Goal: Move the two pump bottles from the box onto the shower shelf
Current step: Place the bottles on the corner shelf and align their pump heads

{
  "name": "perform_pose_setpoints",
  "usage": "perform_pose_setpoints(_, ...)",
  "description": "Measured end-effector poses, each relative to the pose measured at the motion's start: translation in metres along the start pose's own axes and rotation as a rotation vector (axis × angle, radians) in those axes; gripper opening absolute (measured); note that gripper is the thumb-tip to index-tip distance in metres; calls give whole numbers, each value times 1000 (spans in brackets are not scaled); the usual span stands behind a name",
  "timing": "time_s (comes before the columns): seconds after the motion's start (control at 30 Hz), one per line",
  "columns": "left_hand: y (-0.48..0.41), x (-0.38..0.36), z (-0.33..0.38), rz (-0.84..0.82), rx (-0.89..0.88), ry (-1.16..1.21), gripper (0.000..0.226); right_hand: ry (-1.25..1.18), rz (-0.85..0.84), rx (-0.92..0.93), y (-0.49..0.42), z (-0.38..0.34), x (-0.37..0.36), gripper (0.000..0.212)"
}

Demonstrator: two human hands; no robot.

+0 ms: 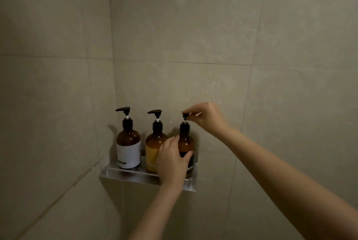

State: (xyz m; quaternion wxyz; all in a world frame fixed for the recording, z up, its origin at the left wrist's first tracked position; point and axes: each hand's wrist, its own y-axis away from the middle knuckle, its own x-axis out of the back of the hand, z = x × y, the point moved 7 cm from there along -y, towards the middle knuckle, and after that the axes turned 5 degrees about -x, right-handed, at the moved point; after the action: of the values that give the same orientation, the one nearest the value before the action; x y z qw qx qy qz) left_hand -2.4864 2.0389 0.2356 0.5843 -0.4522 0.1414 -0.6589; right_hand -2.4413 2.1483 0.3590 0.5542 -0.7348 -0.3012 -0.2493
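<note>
Three amber pump bottles stand upright on a metal shower shelf (124, 176) fixed to the tiled wall. The left bottle (128, 148) has a white label. The middle bottle (153, 146) has a yellow label. The right bottle (186, 142) has a dark label. My left hand (171, 162) wraps around the right bottle's body and partly covers the middle bottle. My right hand (207, 116) pinches the right bottle's black pump head (185, 115) from the right. No box is in view.
Beige tiled walls (213, 36) meet in a corner just left of the shelf. A small peg (190, 181) sticks up at the shelf's front right corner.
</note>
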Motion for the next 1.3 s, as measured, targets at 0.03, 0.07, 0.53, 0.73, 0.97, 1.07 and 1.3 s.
perform_pose_setpoints(0.03, 0, -1, 0, -4, -2, 5, 59, 2, 3, 2, 0, 0, 0, 23)
perform_pose_setpoints(0.07, -1, -1, -1, -7, -6, 9, 59, 6, 5, 1, 0, 1, 0, 23)
perform_pose_setpoints(0.53, 1, 41, -23, 38, -52, 111, 50, 92, -93, -67, -12, -1, 15, 54)
perform_pose_setpoints(0.73, -18, 73, -92, 55, 171, 243, 36, 120, -199, 45, -38, -61, -3, 28)
perform_pose_setpoints(0.97, -32, 50, -95, -247, 207, 188, 65, 239, -341, 24, -53, -76, -53, 39)
perform_pose_setpoints(1.07, -34, 38, -94, -308, 239, 201, 70, 249, -339, 2, -57, -73, -57, 37)
perform_pose_setpoints(1.3, -23, 42, -85, -121, 199, 83, 60, 237, -316, 58, -55, -75, -56, 30)
